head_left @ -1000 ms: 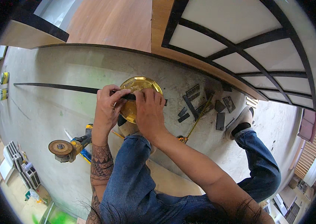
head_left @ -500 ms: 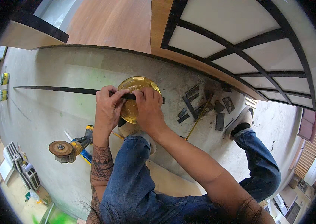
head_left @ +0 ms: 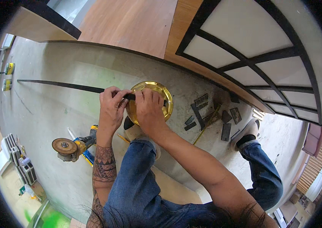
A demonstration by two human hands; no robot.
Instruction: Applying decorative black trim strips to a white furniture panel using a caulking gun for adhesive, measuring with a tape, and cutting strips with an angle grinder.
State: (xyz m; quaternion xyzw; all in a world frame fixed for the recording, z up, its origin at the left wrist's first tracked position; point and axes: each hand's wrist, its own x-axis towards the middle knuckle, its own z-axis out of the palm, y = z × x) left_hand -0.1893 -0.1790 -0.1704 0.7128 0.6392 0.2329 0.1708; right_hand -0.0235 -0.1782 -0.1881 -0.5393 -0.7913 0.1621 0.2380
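A long, narrow black strip reaches from far left to my hands and crosses above a round, shiny gold plate. My left hand pinches the strip at the plate's left edge, thumb and fingers closed on it. Over the middle of the plate, my right hand is closed on the strip too, its fingertips side by side along the strip. A dark tip shows just past my right fingers. Both hands hide part of the plate, which is above my shoe.
An angle grinder with a worn disc lies by my left forearm, beside a blue tool. Several dark cut pieces and a yellow tape measure blade lie on the floor at right. A wood cabinet and black-framed white panel stand ahead.
The view has shifted slightly. The plate and my right hand appear a little further right in the picture. Both hands keep their hold on the strip.
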